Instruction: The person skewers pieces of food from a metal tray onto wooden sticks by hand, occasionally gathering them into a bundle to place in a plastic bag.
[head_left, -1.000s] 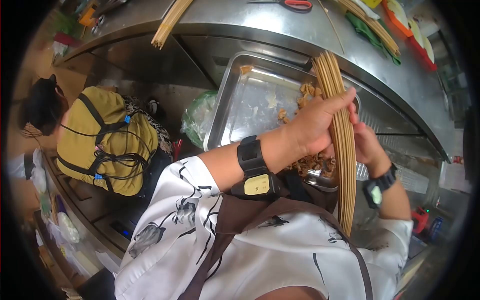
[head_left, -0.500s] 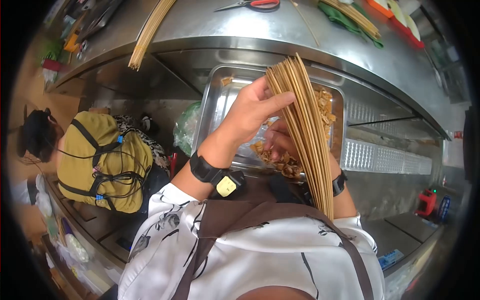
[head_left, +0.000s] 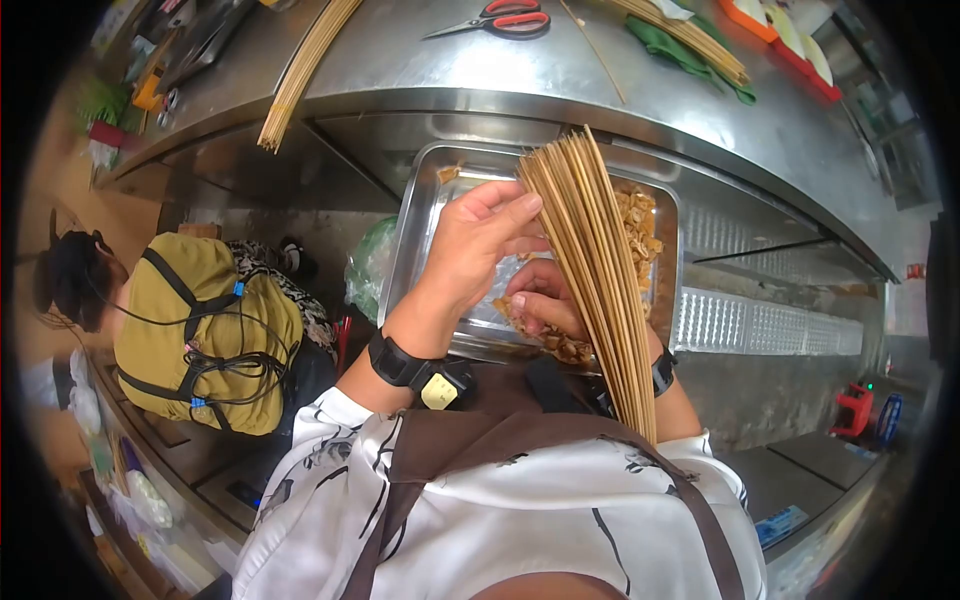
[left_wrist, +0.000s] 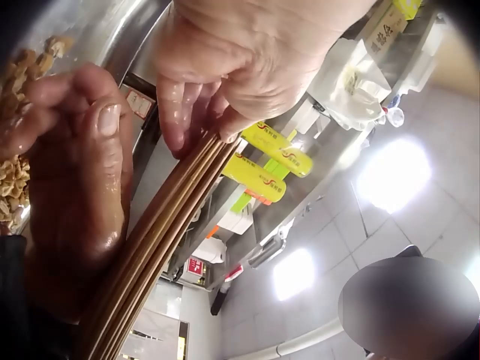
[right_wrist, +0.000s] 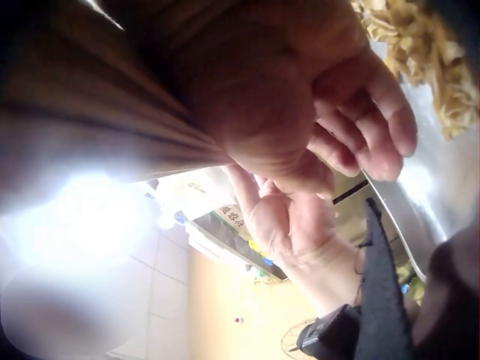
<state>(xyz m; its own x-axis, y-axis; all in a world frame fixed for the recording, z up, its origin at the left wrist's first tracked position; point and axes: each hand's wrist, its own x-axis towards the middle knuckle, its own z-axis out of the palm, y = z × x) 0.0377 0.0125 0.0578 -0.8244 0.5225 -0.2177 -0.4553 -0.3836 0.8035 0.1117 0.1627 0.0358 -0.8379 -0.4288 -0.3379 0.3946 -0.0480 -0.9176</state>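
Note:
A long, thick bundle of bamboo skewers point(head_left: 600, 280) slants across the front of the body, its far end fanned out over a metal tray point(head_left: 408, 220). At that end my left hand point(head_left: 475, 245) pinches the bundle's left edge between thumb and fingers. My right hand point(head_left: 548, 300) comes from beneath the skewers, its fingers loosely curled and bare of any stick. The bundle lies across the heel of the right hand point(left_wrist: 82, 172) in the left wrist view. Brown folded food pieces point(head_left: 640, 225) lie in the tray, partly hidden by the skewers.
Beyond the tray runs a steel counter point(head_left: 400, 75) with scissors point(head_left: 515, 20), another skewer bundle point(head_left: 305, 75), a single stick point(head_left: 595, 55) and a green cloth point(head_left: 670, 50). A person in a yellow top point(head_left: 205, 330) bends at the left. A plastic bag point(head_left: 372, 265) stands beside the tray.
The bundle's far end has swung left and spread out. My left hand has shifted from across the bundle to its left edge, and the right hand has moved from its right side to underneath.

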